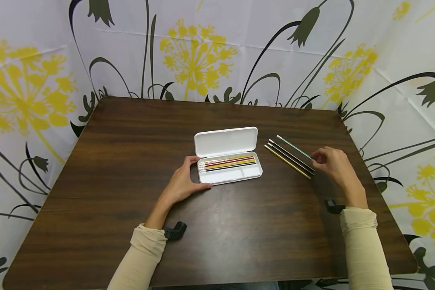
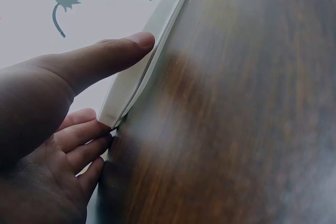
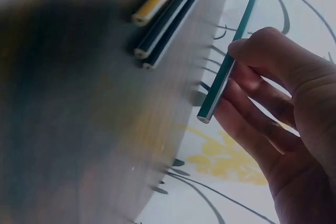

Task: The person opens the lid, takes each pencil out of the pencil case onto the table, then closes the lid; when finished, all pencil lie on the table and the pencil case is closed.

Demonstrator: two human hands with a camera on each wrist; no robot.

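A: Head view, what's being held?
B: A green pencil (image 1: 294, 147), right of the case (image 1: 226, 143), pinched by the right hand (image 1: 335, 165) beside three others (image 1: 287, 162). The case is gripped at its left end by the left hand (image 1: 181, 181).
A: Left wrist?
B: Thumb's pressed on its edge. Stiff, probably light.
A: Right wrist?
B: Pencil's pinched near its end. Likely light, rigid, slickish; better held mid-length.
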